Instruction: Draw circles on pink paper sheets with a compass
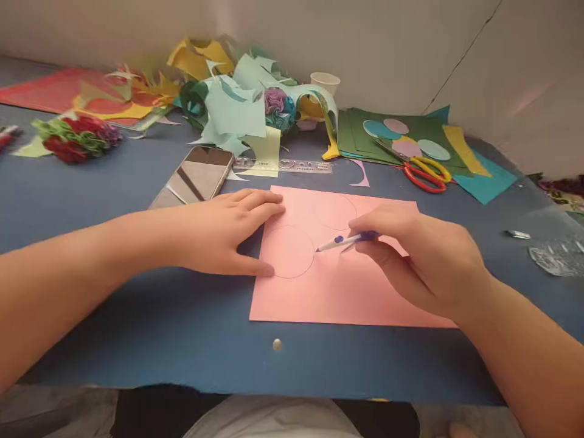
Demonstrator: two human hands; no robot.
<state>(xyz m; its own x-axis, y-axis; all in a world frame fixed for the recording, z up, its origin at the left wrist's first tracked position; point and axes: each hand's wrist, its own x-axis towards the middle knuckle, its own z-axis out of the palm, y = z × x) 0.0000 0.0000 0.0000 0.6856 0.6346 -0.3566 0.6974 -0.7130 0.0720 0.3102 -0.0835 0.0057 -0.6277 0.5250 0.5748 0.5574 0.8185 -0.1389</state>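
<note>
- Blue tabletop (182, 353) supports rectangular pink paper (347, 292).
- Left hand (230, 228), thumb spread from fingers, rests at paper's left; light pressure risks slippage.
- Right hand (410, 255) pinches white-and-purple compass (338, 241) over paper.

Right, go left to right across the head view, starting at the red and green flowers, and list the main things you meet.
Red and green flowers → left hand → drawing tool → right hand → crumpled clear plastic.
</note>
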